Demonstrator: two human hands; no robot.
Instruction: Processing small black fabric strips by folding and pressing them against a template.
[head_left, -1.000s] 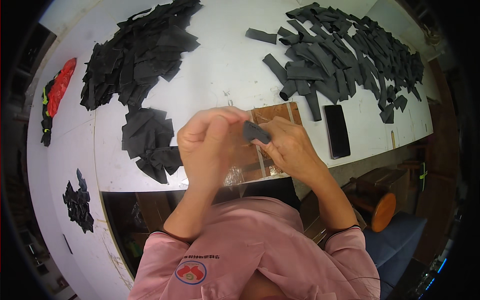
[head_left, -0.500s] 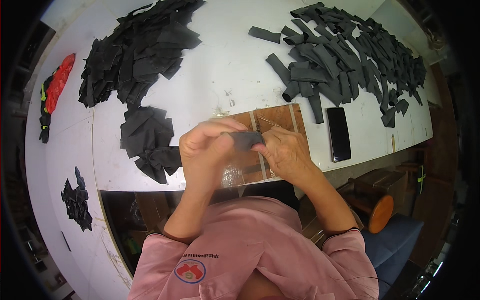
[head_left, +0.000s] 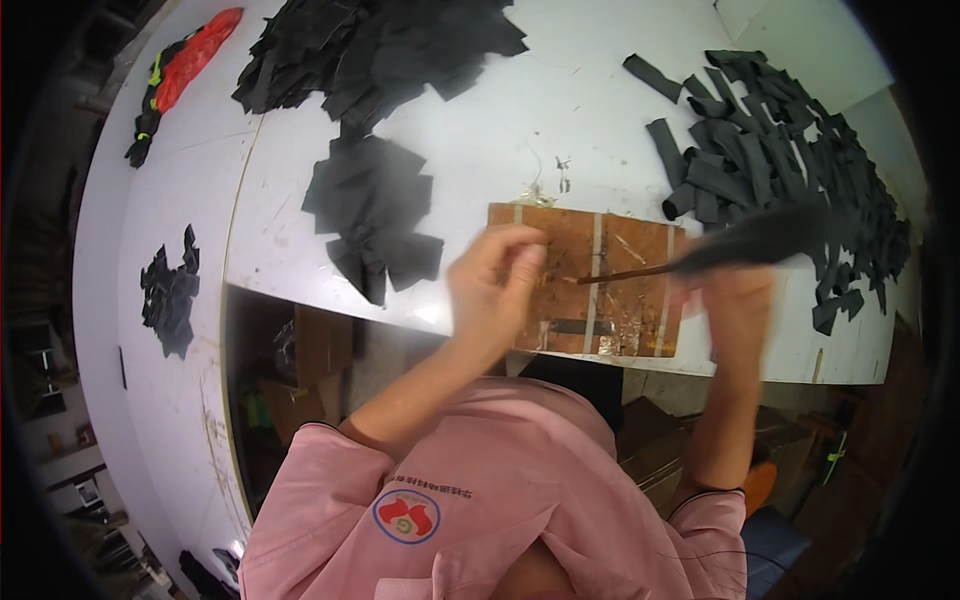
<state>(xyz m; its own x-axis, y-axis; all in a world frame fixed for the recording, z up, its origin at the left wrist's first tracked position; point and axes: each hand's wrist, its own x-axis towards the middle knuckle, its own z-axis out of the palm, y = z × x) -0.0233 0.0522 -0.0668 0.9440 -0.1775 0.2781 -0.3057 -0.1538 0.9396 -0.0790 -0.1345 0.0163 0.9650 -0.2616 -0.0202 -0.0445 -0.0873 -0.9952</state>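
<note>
My right hand (head_left: pixel 738 305) is blurred by motion to the right of a brown wooden board (head_left: pixel 600 300) at the table's near edge. It grips a long black strip (head_left: pixel 770 240), and a thin brown sliver runs from the strip leftward over the board. My left hand (head_left: pixel 495 285) hovers over the board's left end with its fingers pinched together. Nothing clear shows between them, and the sliver's tip ends just short of them.
A heap of black strips (head_left: pixel 790 150) lies at the right, a stack of black squares (head_left: pixel 375 210) left of the board, and a bigger black pile (head_left: pixel 380 45) behind. A small black pile (head_left: pixel 170 290) and a red-and-black object (head_left: pixel 185 65) sit on the left table.
My hands were together over the board, holding a small black piece. They have pulled apart: the right hand swung right with the black strip and the left stayed by the board's left end.
</note>
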